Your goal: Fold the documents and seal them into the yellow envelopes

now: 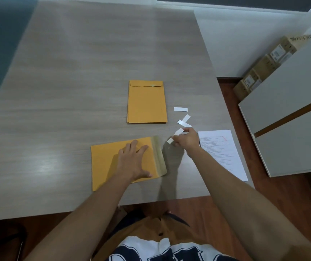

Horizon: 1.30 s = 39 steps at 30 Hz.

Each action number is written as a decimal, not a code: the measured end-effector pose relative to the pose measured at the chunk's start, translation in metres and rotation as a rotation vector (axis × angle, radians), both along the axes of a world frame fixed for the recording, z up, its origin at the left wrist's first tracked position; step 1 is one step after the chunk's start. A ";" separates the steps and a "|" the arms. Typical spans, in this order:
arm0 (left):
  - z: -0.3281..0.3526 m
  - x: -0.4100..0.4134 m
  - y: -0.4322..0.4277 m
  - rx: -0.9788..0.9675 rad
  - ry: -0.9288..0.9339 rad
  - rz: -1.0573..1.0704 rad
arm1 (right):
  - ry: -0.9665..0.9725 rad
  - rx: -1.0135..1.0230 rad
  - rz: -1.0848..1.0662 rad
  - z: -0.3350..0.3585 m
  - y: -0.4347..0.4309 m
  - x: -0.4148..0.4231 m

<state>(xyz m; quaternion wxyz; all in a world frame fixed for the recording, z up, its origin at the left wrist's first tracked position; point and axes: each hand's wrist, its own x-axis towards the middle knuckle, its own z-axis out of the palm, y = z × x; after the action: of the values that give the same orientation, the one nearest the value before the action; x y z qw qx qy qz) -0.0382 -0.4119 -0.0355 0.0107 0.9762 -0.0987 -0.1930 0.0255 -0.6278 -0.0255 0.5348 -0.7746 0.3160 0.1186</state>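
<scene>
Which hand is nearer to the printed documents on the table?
Right. The right hand, pinching a white paper strip, is just left of the printed documents; the left hand lies flat on the open yellow envelope, farther left.

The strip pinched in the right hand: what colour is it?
White; the head view shows the strip in the right hand best.

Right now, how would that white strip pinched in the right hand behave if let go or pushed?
Probably very light and bendy: the white strip looks paper-thin, and the right hand needs only a fingertip pinch to hold it. Pushed, it would likely slide or flutter off, judging by the loose strips scattered nearby.
</scene>
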 end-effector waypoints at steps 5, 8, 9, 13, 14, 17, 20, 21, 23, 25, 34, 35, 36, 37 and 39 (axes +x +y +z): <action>-0.001 0.001 -0.002 0.023 0.020 0.004 | -0.011 -0.005 -0.152 0.002 -0.018 0.029; -0.002 0.001 -0.003 0.022 0.022 0.000 | -0.015 -0.001 -0.161 0.012 -0.023 0.042; -0.001 0.002 -0.003 0.015 0.027 0.000 | -0.013 -0.017 -0.154 0.014 -0.025 0.044; 0.009 0.010 -0.010 -0.007 0.080 0.027 | 0.021 -0.163 -0.021 0.010 -0.037 0.032; 0.012 0.013 -0.014 -0.013 0.082 0.042 | 0.024 -0.233 0.026 0.009 -0.041 0.024; 0.022 0.020 -0.029 -0.038 -0.013 0.088 | -0.022 -0.355 0.122 0.010 -0.052 0.003; 0.027 0.024 -0.055 -0.172 -0.145 0.090 | -0.081 -0.445 0.102 0.013 -0.072 -0.017; 0.028 0.024 -0.065 -0.238 -0.158 0.087 | -0.085 -0.490 0.089 0.013 -0.078 -0.023; 0.027 0.022 -0.089 -0.348 -0.134 0.062 | -0.069 -0.583 0.052 0.011 -0.098 -0.036; 0.022 0.017 -0.115 -0.440 -0.071 0.050 | -0.039 -0.693 0.040 0.010 -0.120 -0.051; 0.004 0.007 -0.210 -0.707 0.211 0.409 | 0.170 -0.705 0.108 0.000 -0.199 -0.100; 0.005 0.007 -0.217 -0.724 0.232 0.454 | 0.164 -0.687 0.122 -0.002 -0.203 -0.102; 0.006 0.007 -0.222 -0.734 0.238 0.485 | 0.155 -0.679 0.131 -0.003 -0.204 -0.104; 0.007 0.007 -0.226 -0.738 0.240 0.504 | 0.147 -0.680 0.138 -0.003 -0.203 -0.105; 0.009 0.008 -0.234 -0.741 0.254 0.537 | 0.144 -0.701 0.154 -0.004 -0.201 -0.106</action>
<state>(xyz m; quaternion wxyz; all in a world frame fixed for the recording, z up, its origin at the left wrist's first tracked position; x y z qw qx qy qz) -0.0305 -0.6455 -0.0265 0.4197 0.8662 0.0968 -0.2532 -0.0806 -0.8286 -0.0294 0.2028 -0.9220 0.3152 0.0971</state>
